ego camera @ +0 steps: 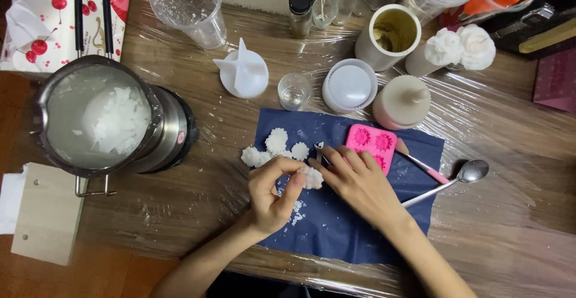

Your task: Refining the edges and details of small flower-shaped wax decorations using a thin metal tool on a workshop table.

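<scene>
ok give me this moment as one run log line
left hand: holds white wax flower | right hand: small tool at flower | surface: blue cloth | nearby: pink mould, spoon

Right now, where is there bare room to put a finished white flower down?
Free: the blue cloth below both hands, and the wrapped table right of the spoon. Crowded: the back row around the white lidded jar and small glass.

Wooden table wrapped in clear plastic film. On it: navy cloth, metal pitcher of white flakes, wooden board, white lidded jar, small glass, metal spoon, clear measuring cup.
</scene>
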